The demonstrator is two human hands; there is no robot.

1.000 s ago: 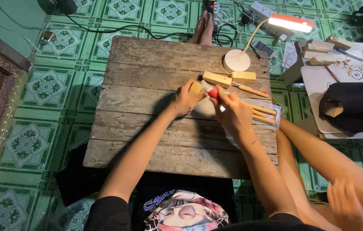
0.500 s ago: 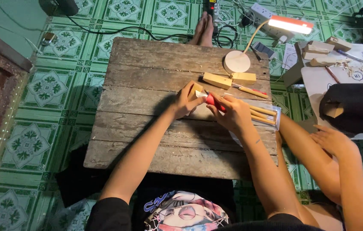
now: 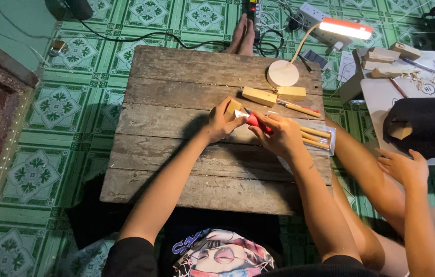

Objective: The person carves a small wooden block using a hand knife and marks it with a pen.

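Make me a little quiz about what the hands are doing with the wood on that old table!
1. True or false: the left hand holds a small wooden block.
2. What colour is the handle of the carving knife in the right hand?
A) blue B) red C) yellow
3. Fill in: the desk lamp beyond the plank table is switched ____.

Key: 1 true; 2 B; 3 on.
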